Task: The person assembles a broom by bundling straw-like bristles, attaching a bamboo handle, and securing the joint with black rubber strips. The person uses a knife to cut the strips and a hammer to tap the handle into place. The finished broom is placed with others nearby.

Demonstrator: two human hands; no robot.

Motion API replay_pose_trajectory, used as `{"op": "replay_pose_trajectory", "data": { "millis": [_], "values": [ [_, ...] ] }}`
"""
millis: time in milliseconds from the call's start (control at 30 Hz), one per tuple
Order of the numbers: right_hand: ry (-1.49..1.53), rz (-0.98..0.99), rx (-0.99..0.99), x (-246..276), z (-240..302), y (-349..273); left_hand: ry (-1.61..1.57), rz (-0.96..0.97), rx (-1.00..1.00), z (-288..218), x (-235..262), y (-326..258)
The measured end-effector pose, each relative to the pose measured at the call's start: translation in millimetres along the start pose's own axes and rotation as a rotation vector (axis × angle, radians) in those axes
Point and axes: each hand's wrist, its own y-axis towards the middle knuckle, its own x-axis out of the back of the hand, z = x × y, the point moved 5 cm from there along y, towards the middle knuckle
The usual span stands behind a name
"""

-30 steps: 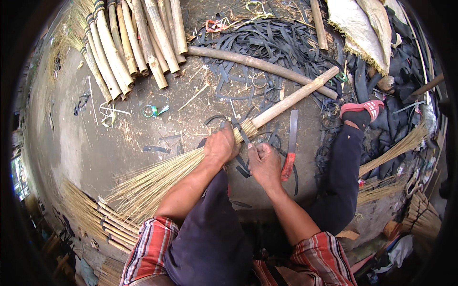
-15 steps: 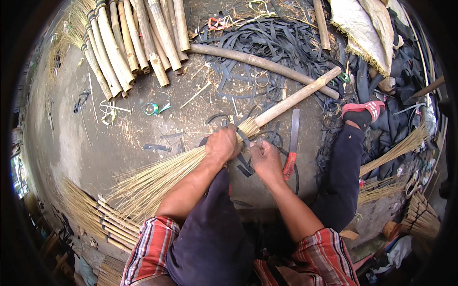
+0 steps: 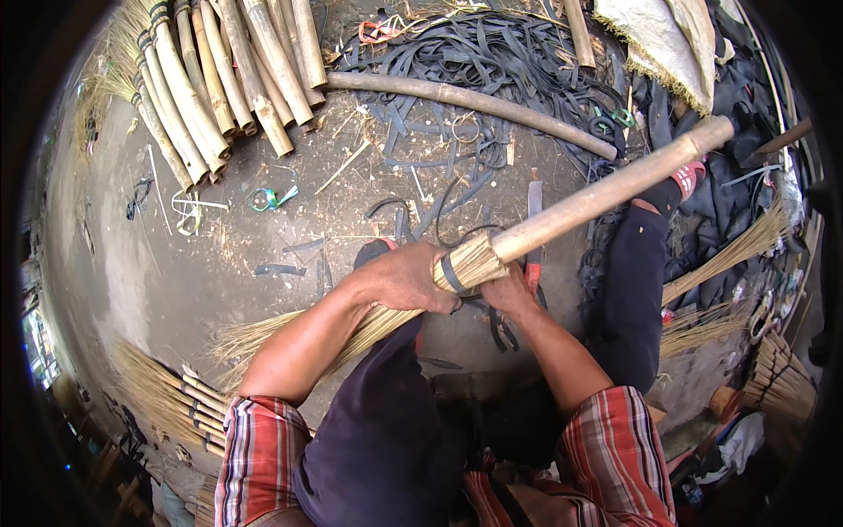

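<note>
Across the lap, two hands (image 3: 457,285) grip one broom (image 3: 527,233).

R fingers (image 3: 502,297) hidden under broom (image 3: 465,263)

- Place was a floor-level broom-making workshop, worker seated on the bare dirt floor (image 3: 176,290).
- Cut bamboo poles (image 3: 228,79) lay stacked together.
- Black rubber strips (image 3: 492,61) were heaped beside them.
- Bound straw bundles (image 3: 167,404) and offcuts littered the edges.
</note>
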Motion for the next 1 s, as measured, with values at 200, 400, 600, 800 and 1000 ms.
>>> {"op": "replay_pose_trajectory", "data": {
  "millis": [200, 400, 600, 800, 1000],
  "values": [
    [0.135, 0.250, 0.173, 22, 36, 37, -0.475, 0.396, 0.081, 9, -20, -1],
    [-0.289, 0.309, -0.160, 38, 41, 49, 0.277, -0.271, 0.125, 33, 4, 29],
    [-0.023, 0.228, -0.333, 50, 70, 58, 0.491, -0.527, 0.290, 52, 1, 51],
    [0.279, 0.212, -0.351, 8, 63, 85, 0.572, -0.402, 0.270, 57, -9, 59],
    [0.809, 0.127, -0.561, 19, 52, 14, 0.502, -0.519, 0.265, 56, -5, 57]
  ]
}}
